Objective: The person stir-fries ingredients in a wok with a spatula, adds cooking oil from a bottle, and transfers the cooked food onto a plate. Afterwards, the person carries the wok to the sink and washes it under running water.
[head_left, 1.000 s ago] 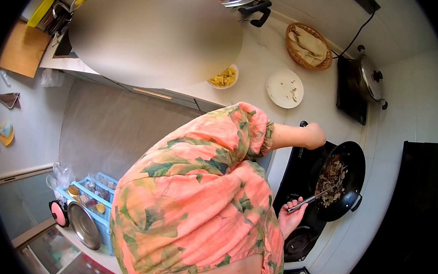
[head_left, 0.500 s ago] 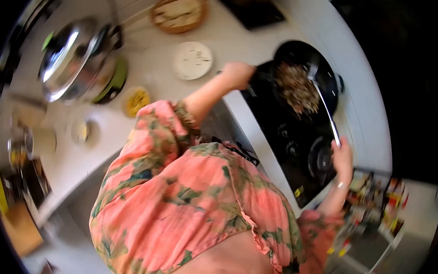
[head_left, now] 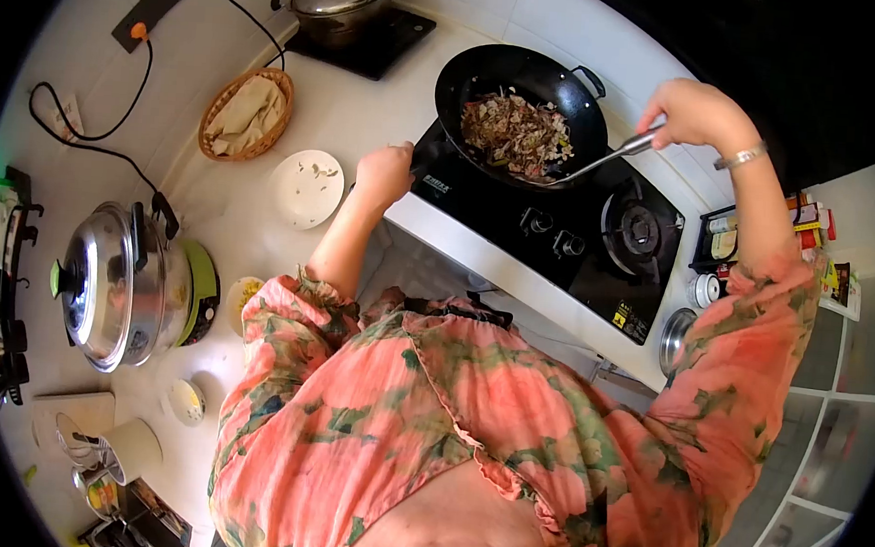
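Observation:
A black wok [head_left: 456, 82] sits on the left burner of the stove, holding a heap of browned, chopped food [head_left: 516, 133]. Fingers curled, my left hand [head_left: 383, 175] is closed at the wok's near left side, around what appears to be its handle, mostly covered by the hand. My right hand [head_left: 698, 114] grips the metal handle of a spatula [head_left: 615, 154] from above. The spatula slants down into the wok's right side, its blade partly hidden by the food and the rim.
The black gas stove [head_left: 598, 273] has a bare burner on its right. Left of the wok are a white plate [head_left: 306, 210] with scraps, a wicker basket [head_left: 265, 141] and a lidded steamer [head_left: 116, 284]. A lidded pot [head_left: 339, 2] stands behind; spice jars [head_left: 725, 246] are at right.
The view has turned and sharpened. My right hand has swung up beyond the stove, and the spatula now enters the wok from its right side. My left hand stays by the wok.

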Action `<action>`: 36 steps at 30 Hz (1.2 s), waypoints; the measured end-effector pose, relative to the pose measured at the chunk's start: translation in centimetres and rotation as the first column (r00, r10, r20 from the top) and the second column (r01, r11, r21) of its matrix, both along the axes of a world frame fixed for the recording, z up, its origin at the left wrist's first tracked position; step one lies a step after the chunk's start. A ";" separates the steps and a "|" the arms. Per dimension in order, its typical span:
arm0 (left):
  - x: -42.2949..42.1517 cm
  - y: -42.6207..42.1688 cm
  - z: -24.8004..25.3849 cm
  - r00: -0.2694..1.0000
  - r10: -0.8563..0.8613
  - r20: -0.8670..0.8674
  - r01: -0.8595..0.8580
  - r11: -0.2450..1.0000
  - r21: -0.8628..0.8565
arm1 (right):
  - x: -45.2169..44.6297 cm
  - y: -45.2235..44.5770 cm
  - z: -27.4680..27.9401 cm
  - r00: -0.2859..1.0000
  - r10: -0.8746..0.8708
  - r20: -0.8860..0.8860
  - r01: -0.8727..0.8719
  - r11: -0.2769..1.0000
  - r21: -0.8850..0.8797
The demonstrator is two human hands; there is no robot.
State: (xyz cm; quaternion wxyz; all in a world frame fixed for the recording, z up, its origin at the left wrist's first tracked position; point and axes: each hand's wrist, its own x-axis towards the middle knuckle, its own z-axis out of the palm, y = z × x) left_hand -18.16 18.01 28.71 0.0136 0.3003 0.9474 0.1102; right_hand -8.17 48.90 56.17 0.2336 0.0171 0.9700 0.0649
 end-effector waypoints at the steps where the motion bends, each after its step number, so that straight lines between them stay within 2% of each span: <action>1: -0.6 0.2 0.1 1.000 0.001 0.002 -0.001 1.000 -0.004 | -0.9 -1.5 0.5 0.998 -0.016 0.057 0.018 0.999 -0.028; 2: -0.3 -0.1 -0.2 1.000 0.010 0.020 -0.010 1.000 -0.013 | -0.9 -2.1 0.6 0.996 -0.050 0.068 0.050 0.999 0.004; 4: -0.7 0.1 -0.1 1.000 0.005 0.011 -0.005 1.000 -0.005 | -2.8 -4.0 -1.8 0.986 0.167 0.000 -0.167 0.986 -0.006; 5: -0.3 -0.4 -0.3 1.000 0.014 0.025 -0.014 1.000 -0.009 | -3.0 -4.4 -2.0 0.985 0.169 0.021 -0.169 0.986 -0.001; 6: -0.1 -0.7 -0.3 1.000 0.013 0.025 -0.014 1.000 0.025 | -3.3 -5.3 -3.6 0.965 0.252 -0.072 -0.249 0.967 0.044; 7: -0.2 -0.8 -0.5 1.000 0.009 0.023 -0.010 0.999 0.032 | -5.2 -6.3 -7.4 0.976 0.147 -0.163 -0.103 0.962 0.252; 9: -0.1 -1.7 -1.0 1.000 0.016 0.023 -0.017 0.999 0.046 | -6.6 -5.4 -9.4 0.946 0.187 -0.266 -0.130 0.967 0.220; 10: -0.1 -2.0 -1.2 1.000 0.014 0.019 -0.015 0.999 0.041 | -7.2 -4.9 -9.2 0.941 0.153 -0.303 -0.098 0.977 0.190; 12: -0.3 -0.1 -0.3 1.000 0.003 0.020 -0.003 1.000 -0.009 | -7.7 -1.2 -7.6 0.921 0.104 -0.376 -0.045 0.986 0.163; 13: -0.5 0.1 -0.2 1.000 0.000 0.016 0.000 1.000 -0.004 | -7.7 0.0 -6.0 0.910 0.101 -0.402 -0.009 0.974 0.226; 15: -0.2 0.0 -0.4 0.999 0.012 0.031 -0.012 1.000 0.002 | -7.4 0.3 -5.3 0.907 0.112 -0.407 -0.008 0.969 0.248; 18: -0.1 -0.2 -0.2 0.999 0.011 0.047 -0.011 1.000 -0.001 | -7.8 1.5 -7.8 0.889 0.047 -0.455 0.062 0.974 0.220; 19: -0.1 -0.2 -0.3 0.999 0.009 0.044 -0.009 1.000 -0.004 | -6.7 1.5 -10.0 0.893 0.189 -0.409 -0.073 0.957 0.282; 21: -0.3 -0.3 -0.5 0.999 -0.012 0.037 0.012 1.000 0.010 | -6.4 1.6 -10.7 0.939 0.159 -0.305 -0.078 0.962 0.263; 22: -0.4 -0.2 -0.4 0.999 -0.014 0.036 0.013 1.000 0.010 | -5.5 1.6 -10.6 0.934 0.164 -0.316 -0.094 0.970 0.224; 25: 0.0 -0.1 -0.2 0.999 0.009 0.045 -0.010 1.000 0.012 | -4.0 2.6 -7.0 0.941 0.199 -0.276 -0.161 0.975 0.155; 26: 0.0 -0.1 -0.1 0.999 0.009 0.043 -0.010 1.000 0.013 | -3.6 2.1 -4.9 0.964 0.137 -0.228 -0.091 0.975 0.201; 28: -0.2 -0.1 -0.2 0.999 0.011 0.043 -0.012 1.000 0.020 | -3.4 2.7 -2.0 0.971 0.137 -0.194 -0.062 0.935 0.350; 29: -0.1 -0.2 -0.2 0.999 0.013 0.047 -0.014 1.000 0.017 | -3.4 3.3 -1.5 0.958 0.164 -0.237 -0.072 0.932 0.355; 31: -0.1 -0.2 0.1 0.999 0.004 0.052 -0.006 1.000 0.025 | -3.1 3.1 -0.4 0.953 0.244 -0.181 -0.131 0.866 0.482; 35: -0.2 -0.2 0.0 0.999 0.006 0.049 -0.008 0.999 0.033 | -3.3 1.8 -2.9 0.936 0.335 -0.106 -0.246 0.841 0.482; 36: -0.1 -0.2 0.1 0.999 0.010 0.053 -0.012 1.000 0.026 | -3.8 1.5 -4.1 0.921 0.344 -0.184 -0.227 0.855 0.466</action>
